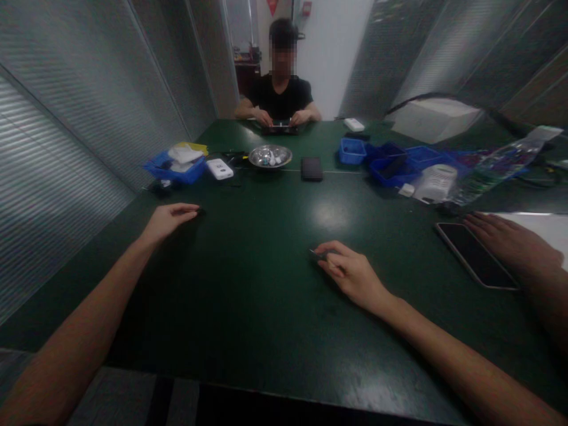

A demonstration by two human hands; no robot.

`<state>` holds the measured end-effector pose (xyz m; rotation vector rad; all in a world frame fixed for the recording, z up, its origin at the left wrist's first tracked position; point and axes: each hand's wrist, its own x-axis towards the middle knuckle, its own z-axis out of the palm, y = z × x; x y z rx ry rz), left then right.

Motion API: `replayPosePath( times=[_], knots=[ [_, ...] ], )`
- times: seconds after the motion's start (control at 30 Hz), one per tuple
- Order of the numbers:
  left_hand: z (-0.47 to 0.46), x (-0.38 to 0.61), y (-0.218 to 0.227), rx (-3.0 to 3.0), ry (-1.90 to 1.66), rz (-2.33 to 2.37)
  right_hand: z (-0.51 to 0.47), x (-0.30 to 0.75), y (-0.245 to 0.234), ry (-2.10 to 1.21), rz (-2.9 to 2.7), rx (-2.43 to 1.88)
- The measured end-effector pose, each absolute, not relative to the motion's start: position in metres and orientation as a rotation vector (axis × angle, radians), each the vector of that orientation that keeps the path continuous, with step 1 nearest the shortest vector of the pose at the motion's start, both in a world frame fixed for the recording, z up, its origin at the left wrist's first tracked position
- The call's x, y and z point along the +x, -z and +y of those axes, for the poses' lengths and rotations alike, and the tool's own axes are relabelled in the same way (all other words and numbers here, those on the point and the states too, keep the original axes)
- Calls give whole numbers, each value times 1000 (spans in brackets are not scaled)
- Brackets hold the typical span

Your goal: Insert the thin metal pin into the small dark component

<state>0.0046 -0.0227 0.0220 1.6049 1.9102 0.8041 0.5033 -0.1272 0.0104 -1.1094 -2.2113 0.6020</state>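
Note:
On the left of the dark green table (248, 284), my left hand (171, 220) reaches forward with thumb and fingers pinched together. A small dark object (201, 210) shows at its fingertips, too small to name. Right of the middle, my right hand (350, 272) is closed around a small dark item with a thin metallic tip (316, 254). The fingers cover most of that item, so its kind does not show. Both hands are low over the tabletop, well apart from each other.
Ahead are a metal bowl (270, 157), a black square object (311, 168), a white device (220, 168) and blue bins (352, 151). A plastic bottle (492, 168) and phone (477, 254) lie right, beside another person's hand (510, 236). A person (279, 97) sits opposite.

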Motion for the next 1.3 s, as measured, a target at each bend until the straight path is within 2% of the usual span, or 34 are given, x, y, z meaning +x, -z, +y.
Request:
replayPosePath(
  times=[0.13,0.3,0.5,0.73,1.3],
  knots=[
    [-30,38,-33,1722,-615,1794,-127,501,-16,-661,-2148,-1157],
    [-55,121,-35,1873,-404,1286,-133,495,-22,-786,-2116,-1215],
    [-104,198,-27,2067,-439,832,-143,485,-26,-905,-2191,-1128],
    [-117,202,-25,2104,-537,819,-143,484,-32,-966,-2233,-1081],
    [-117,207,-21,2203,-484,746,-141,468,-24,-895,-2245,-981]
  ],
)
